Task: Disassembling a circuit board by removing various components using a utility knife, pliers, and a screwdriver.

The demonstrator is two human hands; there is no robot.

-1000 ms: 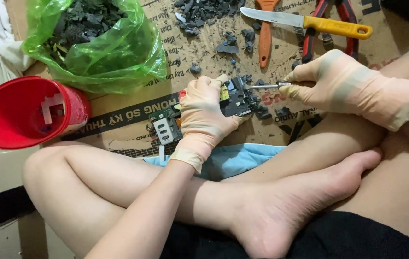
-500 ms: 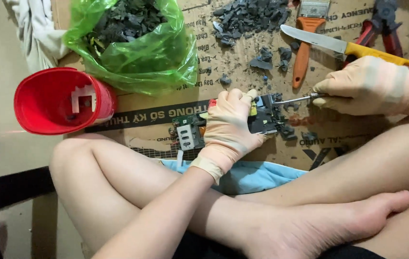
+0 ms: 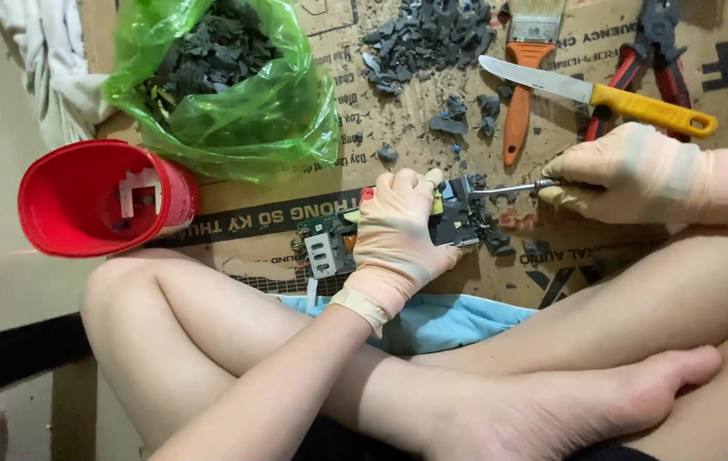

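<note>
Green circuit board with black and white components (image 3: 330, 243) lies on flattened printed cardboard sheet (image 3: 296, 213), frame centre. Gloved left hand (image 3: 398, 235) clenched over board. Gloved right hand (image 3: 637, 175), at 3 o'clock, grips thin metal pick (image 3: 509, 189), tip on board.

Count: one yellow-handled knife (image 3: 594, 94), one orange-handled brush (image 3: 524, 81), one red-handled pliers (image 3: 658, 60), all 1 o'clock.

Containers: green plastic bag (image 3: 227, 94), 11 o'clock, holds dark fragments; red plastic cup (image 3: 99, 201), 9 o'clock, on its side, holds white piece.
</note>
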